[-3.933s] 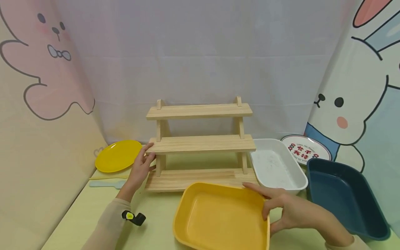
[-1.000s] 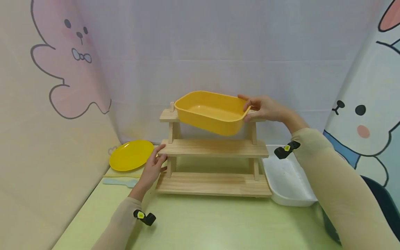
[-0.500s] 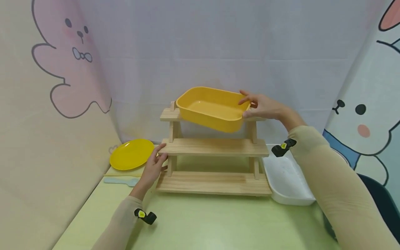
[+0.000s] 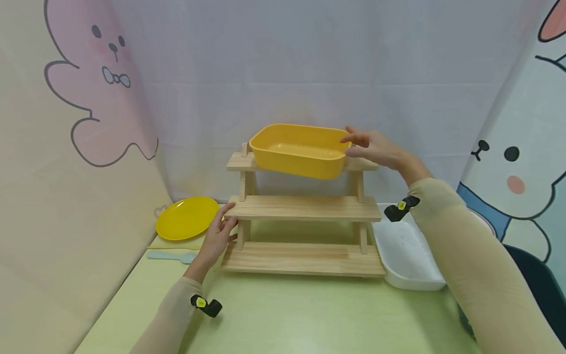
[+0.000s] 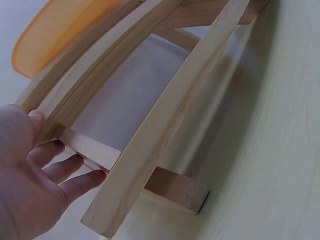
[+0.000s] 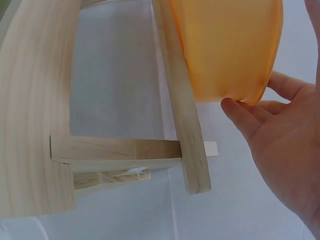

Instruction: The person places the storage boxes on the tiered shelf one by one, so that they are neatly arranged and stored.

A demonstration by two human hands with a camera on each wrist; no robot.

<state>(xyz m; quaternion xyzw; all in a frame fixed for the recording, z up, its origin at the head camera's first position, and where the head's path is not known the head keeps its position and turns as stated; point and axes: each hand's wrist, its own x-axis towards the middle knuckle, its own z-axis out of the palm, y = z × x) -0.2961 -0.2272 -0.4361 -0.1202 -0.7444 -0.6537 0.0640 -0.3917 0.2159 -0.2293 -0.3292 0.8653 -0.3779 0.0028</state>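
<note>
Your left hand (image 4: 215, 239) rests with relaxed fingers against the left end of the pale wooden three-step rack (image 4: 303, 208), at its middle shelf. The yellow rectangular plastic tray (image 4: 298, 150) sits up and to the right of it on the top shelf — long axis along the board. Your right hand (image 4: 374, 149) is nearer, fingers nearly straight, touching the tray's right end.

three trays (image 4: 297, 150), one plate (image 4: 185, 218), one rack (image 4: 304, 209)

Beige sleeves (image 4: 464, 265), black-yellow wrist clips (image 4: 400, 209)
</note>
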